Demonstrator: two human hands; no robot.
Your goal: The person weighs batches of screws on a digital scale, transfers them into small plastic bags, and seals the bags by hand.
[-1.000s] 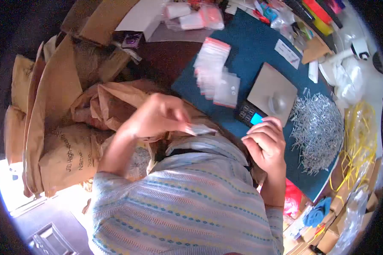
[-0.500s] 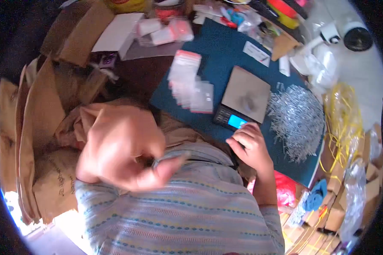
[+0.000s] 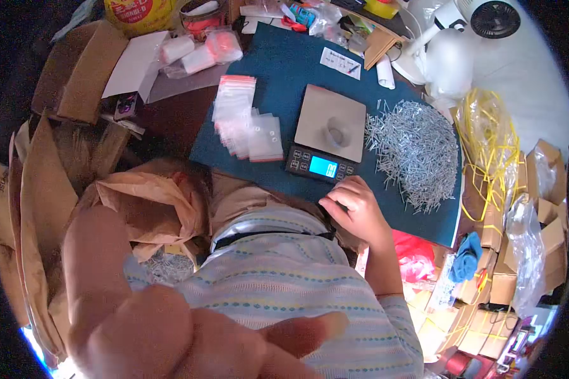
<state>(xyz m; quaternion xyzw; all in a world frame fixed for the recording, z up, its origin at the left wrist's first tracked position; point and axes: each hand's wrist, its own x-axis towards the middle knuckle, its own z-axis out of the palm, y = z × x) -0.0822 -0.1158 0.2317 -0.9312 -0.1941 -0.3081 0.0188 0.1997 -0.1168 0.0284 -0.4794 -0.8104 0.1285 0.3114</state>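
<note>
Right hand [image 3: 355,205] loosely curled, contents hidden; scale [image 3: 322,108] just ahead, metal pins [image 3: 416,151] ahead-right. Left hand [image 3: 161,331] raised, one digit extended, hold unclear.

On the mat [image 3: 278,54], a scale [image 3: 319,107] bearing a cup [image 3: 337,134] is sitting between bags [image 3: 237,117], left, and nails [image 3: 416,151], right.

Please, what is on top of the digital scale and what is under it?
A small clear container sits on the digital scale. Under the scale lies a blue mat; the part covered cannot be seen.
</note>
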